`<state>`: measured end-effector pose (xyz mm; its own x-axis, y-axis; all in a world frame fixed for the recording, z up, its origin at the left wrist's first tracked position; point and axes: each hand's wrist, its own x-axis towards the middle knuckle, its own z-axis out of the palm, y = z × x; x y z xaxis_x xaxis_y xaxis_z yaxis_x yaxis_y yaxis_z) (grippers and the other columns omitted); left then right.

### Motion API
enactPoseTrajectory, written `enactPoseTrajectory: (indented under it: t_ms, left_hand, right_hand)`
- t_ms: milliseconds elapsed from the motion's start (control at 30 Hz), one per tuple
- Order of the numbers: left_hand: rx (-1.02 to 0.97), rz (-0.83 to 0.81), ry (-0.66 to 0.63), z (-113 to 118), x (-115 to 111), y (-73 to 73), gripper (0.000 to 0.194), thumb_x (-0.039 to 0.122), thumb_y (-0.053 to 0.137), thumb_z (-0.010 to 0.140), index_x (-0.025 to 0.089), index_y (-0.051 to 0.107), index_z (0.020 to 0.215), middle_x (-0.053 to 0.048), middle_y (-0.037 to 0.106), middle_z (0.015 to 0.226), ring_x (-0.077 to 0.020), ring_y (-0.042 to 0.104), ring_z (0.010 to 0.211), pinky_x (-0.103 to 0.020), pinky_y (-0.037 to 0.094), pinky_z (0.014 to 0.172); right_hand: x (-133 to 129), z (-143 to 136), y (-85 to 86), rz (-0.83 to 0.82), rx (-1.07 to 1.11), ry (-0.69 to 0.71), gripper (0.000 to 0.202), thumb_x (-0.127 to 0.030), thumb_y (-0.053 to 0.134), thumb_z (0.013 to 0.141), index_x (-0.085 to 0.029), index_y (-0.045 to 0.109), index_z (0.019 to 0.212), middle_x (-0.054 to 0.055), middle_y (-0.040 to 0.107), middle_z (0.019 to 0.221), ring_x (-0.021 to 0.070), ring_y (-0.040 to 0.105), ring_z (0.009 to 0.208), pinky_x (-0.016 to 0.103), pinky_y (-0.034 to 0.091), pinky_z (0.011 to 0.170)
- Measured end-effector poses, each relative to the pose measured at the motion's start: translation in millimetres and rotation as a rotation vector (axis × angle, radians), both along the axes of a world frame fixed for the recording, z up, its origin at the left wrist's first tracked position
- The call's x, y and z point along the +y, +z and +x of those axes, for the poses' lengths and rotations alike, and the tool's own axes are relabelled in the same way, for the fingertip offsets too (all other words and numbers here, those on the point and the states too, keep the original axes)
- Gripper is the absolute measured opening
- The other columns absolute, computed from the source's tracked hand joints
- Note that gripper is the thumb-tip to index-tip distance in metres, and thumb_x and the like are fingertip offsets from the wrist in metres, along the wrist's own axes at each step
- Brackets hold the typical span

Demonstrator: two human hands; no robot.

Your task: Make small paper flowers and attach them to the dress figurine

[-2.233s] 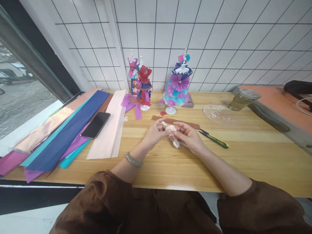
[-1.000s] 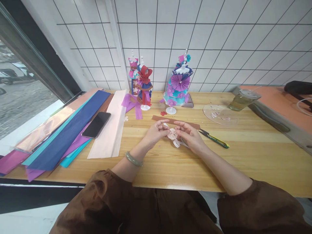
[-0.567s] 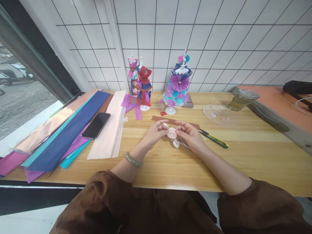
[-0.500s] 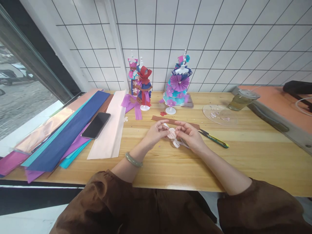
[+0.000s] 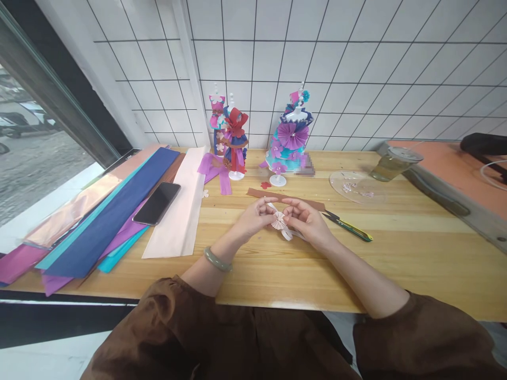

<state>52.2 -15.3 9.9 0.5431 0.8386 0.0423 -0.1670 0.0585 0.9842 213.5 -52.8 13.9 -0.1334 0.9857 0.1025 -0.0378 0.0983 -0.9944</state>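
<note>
Here the left hand (image 5: 253, 219) and right hand (image 5: 309, 221) pinch a pleated rosette (image 5: 278, 220), fingers nearly closed. Far right, a cup (image 5: 396, 162) holds yellowish liquid.

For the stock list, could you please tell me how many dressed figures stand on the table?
3: the red-bowed figure, the pink-topped figure partly hidden behind it, and the turquoise-skirted figure to their right.

White tiled wall (image 5: 158, 58) | wooden table (image 5: 356, 274) | window (image 5: 27, 142) left, daylight
</note>
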Motion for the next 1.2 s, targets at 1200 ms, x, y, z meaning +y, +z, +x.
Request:
enactPoseTrajectory:
  t_ms: [1200]
  left_hand:
    - [-0.006,0.010,0.109,6,1,-7.1,0.044,0.012,0.062,0.063,0.012,0.048,0.104,-0.003,0.058,0.075,-0.0112,0.056,0.070,-0.027,0.044,0.069]
  right_hand:
    - [5,-5,-10.1,0.047,-0.175,0.004,0.046,-0.037,0.062,0.068,-0.021,0.046,0.108,0.002,0.054,0.079,0.0149,0.056,0.072,0.029,0.047,0.064]
